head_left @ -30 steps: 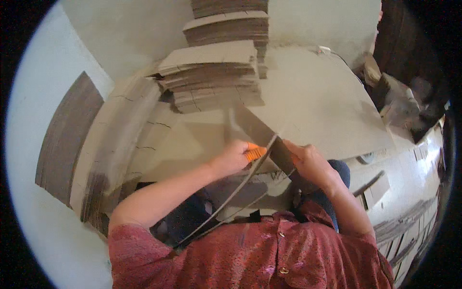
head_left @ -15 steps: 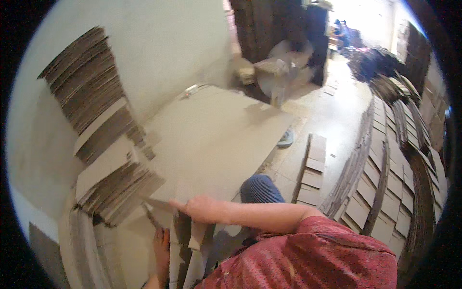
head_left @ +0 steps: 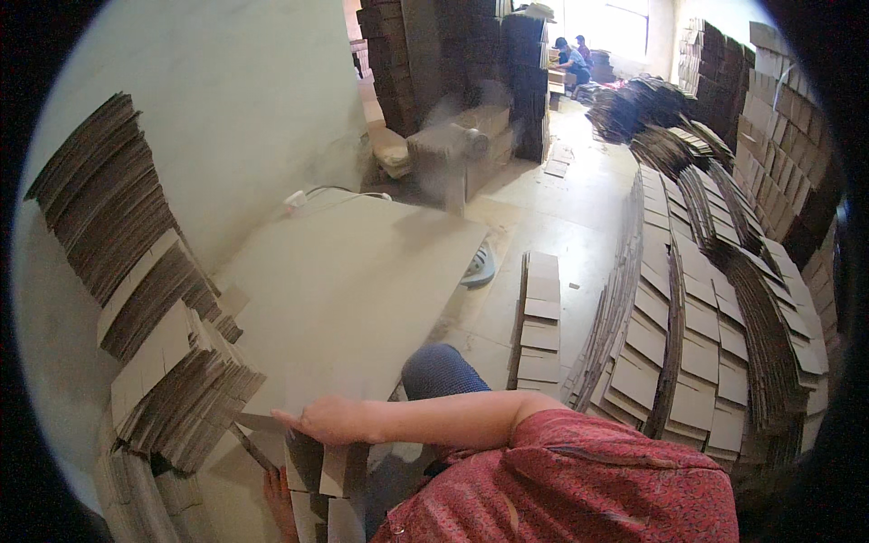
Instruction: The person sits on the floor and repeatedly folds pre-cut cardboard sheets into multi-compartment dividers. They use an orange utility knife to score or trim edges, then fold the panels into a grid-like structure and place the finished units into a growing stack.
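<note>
My right hand (head_left: 330, 421) reaches across from the right, closed on a flat cardboard piece (head_left: 258, 420), its index finger stretched along the edge. Below it, my left hand (head_left: 279, 500) is partly cut off by my work; its fingers meet the end of a narrow cardboard strip (head_left: 252, 447). Upright slotted cardboard pieces (head_left: 337, 472) stand between my hands and my body. Just left of both hands lies a fanned stack of cardboard pieces (head_left: 186, 403). The pale tabletop (head_left: 344, 281) stretches away beyond my right hand.
More cardboard stacks (head_left: 109, 195) lean along the wall at left. A spinning fan (head_left: 471, 140) stands past the table. Long rows of cardboard pieces (head_left: 701, 335) cover the floor at right, with a single row (head_left: 540, 317) nearer. Other people (head_left: 572, 61) sit far off.
My view has turned, so the table and stacks appear further left and lower. Both hands remain at the cardboard by the table's near corner, with little change in their grip.
</note>
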